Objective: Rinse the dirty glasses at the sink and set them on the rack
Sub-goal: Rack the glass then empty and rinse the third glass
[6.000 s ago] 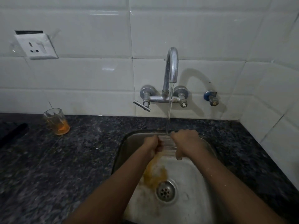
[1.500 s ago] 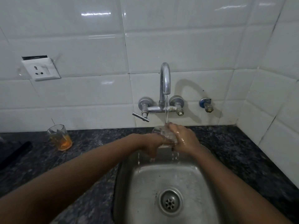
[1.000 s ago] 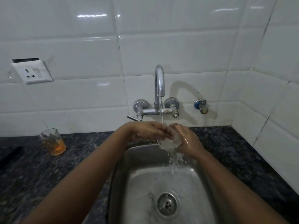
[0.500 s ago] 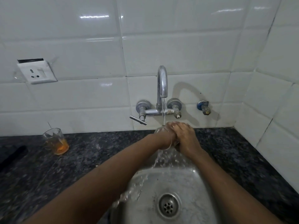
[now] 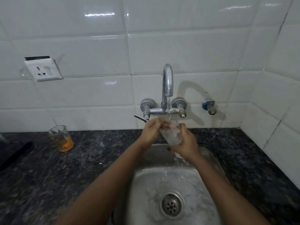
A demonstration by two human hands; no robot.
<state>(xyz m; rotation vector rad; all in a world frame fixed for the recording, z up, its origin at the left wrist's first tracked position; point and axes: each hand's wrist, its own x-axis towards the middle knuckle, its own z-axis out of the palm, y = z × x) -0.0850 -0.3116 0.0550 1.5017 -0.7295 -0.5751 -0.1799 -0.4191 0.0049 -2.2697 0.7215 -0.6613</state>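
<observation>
A second glass (image 5: 61, 138) holding orange residue stood upright on the dark stone counter (image 5: 97, 159), far left, well apart from the sink (image 5: 209, 161). A dark object (image 5: 16, 153) lay at the left edge. A wall socket (image 5: 43, 70) sat above. No legible writing was observed. The clear glass (image 5: 171, 133) was held under the tap (image 5: 168, 82) stream, over the far rim of the sink, mouth up, long axis tilted slightly left. The right hand (image 5: 185, 143) was wrapped around its body; the left hand (image 5: 151, 131) had fingers curled at the rim.
</observation>
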